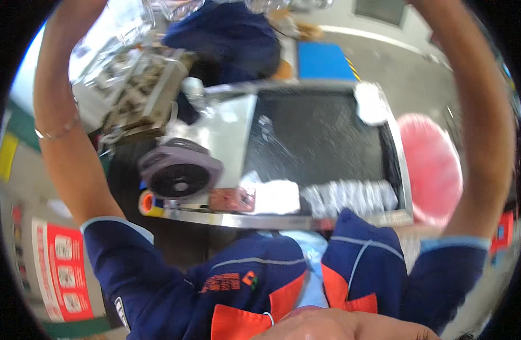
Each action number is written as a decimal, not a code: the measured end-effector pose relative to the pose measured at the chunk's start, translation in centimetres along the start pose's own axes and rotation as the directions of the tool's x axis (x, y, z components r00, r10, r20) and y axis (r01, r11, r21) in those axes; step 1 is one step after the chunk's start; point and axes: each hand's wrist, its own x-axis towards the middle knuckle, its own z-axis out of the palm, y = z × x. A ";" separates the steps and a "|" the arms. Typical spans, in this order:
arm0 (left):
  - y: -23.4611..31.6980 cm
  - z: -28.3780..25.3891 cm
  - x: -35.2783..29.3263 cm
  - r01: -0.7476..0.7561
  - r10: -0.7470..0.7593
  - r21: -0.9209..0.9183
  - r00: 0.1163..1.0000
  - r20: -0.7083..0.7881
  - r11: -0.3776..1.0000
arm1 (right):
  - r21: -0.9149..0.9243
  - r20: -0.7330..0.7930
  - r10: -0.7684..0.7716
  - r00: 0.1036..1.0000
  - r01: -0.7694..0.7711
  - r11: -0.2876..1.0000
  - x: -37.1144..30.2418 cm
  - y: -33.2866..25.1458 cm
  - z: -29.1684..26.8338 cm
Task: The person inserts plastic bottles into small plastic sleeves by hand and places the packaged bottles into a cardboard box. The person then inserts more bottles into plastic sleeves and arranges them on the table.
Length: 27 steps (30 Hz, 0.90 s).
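Both my arms are raised past the upper edge, so my left hand and my right hand are out of view, and what they hold or touch is hidden. My left forearm [62,102], with a thin bracelet at the wrist, passes beside a tray-like rack of small parts [144,93]. Along the far right rises my right forearm [487,107]. Between them is a metal-edged worktable [243,220] with a black mat [323,136]. Small clear plastic pieces [266,122] lie on the mat, blurred.
A purple-grey fan [181,175], an orange-ended roll [149,203], a red phone-like object [232,199], white cloth or paper [276,196] and clear-wrapped pieces [351,198] line the near edge. Right stands a pink bin [429,170]. Beyond are a dark-clothed person [226,39] and a blue panel [325,61].
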 end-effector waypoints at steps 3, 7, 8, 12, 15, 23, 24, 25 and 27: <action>-4.6 10.3 -5.9 0.082 -0.044 -0.168 0.974 0.222 0.982 | -0.066 0.284 0.325 0.902 -0.320 0.945 -10.1 -3.2 4.6; -0.2 29.1 -14.4 0.037 0.022 -0.384 0.989 0.149 0.923 | -0.211 0.449 0.543 0.710 -0.507 0.836 -27.4 -8.9 12.5; 0.6 33.1 -16.5 0.040 0.014 -0.440 0.993 0.117 0.897 | -0.176 0.404 0.586 0.702 -0.569 0.803 -31.2 -10.2 14.1; 4.2 41.7 -23.7 0.215 -0.102 -0.464 0.961 0.257 0.859 | -0.134 0.447 0.698 0.560 -0.729 0.671 -39.4 -15.4 18.4; 5.6 43.9 -27.0 0.325 -0.187 -0.432 0.925 0.331 0.842 | -0.117 0.458 0.740 0.493 -0.791 0.600 -42.3 -17.8 20.3; 6.0 42.3 -28.6 0.386 -0.262 -0.258 0.874 0.408 0.886 | -0.105 0.435 0.821 0.371 -0.884 0.455 -43.4 -18.8 20.8; 5.8 41.7 -28.7 0.401 -0.275 -0.249 0.865 0.420 0.882 | -0.157 0.432 0.845 0.314 -0.897 0.413 -43.1 -18.7 20.6; 5.5 40.9 -28.9 0.436 -0.333 -0.231 0.864 0.378 0.869 | -0.164 0.464 0.852 0.242 -0.922 0.351 -43.1 -18.6 20.8; 5.1 38.7 -29.4 0.452 -0.387 -0.215 0.877 0.283 0.866 | -0.211 0.406 0.875 0.265 -0.904 0.372 -43.8 -18.7 20.7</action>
